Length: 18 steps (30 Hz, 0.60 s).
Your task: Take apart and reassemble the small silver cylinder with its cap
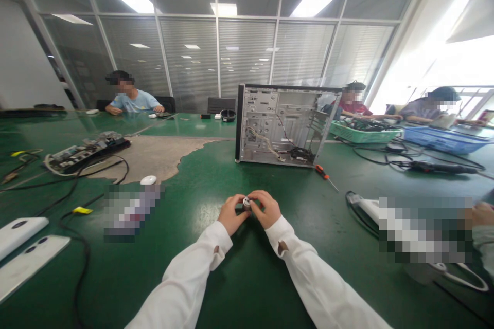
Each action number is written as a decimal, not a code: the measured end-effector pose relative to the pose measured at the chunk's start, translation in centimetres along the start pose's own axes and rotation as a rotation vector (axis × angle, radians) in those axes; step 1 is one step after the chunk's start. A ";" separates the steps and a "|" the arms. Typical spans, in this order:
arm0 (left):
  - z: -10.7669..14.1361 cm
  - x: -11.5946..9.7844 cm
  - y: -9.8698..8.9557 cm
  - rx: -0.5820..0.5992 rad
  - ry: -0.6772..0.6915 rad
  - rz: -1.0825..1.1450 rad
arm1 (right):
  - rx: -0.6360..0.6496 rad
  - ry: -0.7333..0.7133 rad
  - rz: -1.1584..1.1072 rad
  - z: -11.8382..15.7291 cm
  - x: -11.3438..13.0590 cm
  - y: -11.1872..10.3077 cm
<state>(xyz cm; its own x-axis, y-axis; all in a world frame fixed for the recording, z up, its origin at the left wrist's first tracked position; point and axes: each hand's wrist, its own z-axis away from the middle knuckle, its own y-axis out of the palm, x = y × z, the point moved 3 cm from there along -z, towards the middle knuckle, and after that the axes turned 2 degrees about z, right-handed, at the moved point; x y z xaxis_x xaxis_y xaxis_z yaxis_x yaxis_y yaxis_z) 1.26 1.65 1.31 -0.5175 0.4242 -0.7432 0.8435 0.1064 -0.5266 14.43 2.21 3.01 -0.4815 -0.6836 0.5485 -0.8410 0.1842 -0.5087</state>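
A small silvery cylinder [246, 204] with dark spots on its top end sits upright between my hands, just above or on the green table. My left hand [232, 214] is closed, fingers and thumb gripping the cylinder's left side. From the other side my right hand [266, 209] also closes on it, fingertips at its top edge and thumb low. The fingers hide much of the cylinder, and its exact kind is too small to make out. Beyond my hands stands an opened computer case [285, 126], with loose wires inside. A screwdriver [326, 177] with an orange handle lies by its right corner.
Left on the green table [185, 277] are a power strip [88, 154], black cables, phones [33, 264] and a white mouse [148, 180]. To the right lie a green basket [366, 134], a blue basket [447, 139] and cables. Other people sit around; a hand [482, 214] shows at right.
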 end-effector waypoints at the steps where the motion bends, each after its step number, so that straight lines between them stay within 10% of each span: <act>1: 0.0 0.0 0.0 0.002 0.000 -0.004 | -0.002 0.008 0.001 0.0 0.0 0.0; 18: 0.0 -0.3 -0.1 0.018 -0.016 -0.028 | -0.081 -0.033 0.025 -0.5 0.1 -0.6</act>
<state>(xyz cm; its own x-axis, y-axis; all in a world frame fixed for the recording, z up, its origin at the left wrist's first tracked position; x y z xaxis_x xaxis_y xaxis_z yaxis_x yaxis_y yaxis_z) 1.31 1.45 1.62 -0.5436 0.4065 -0.7343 0.8257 0.1023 -0.5547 14.72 2.40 3.67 -0.4952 -0.7010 0.5133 -0.8468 0.2573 -0.4655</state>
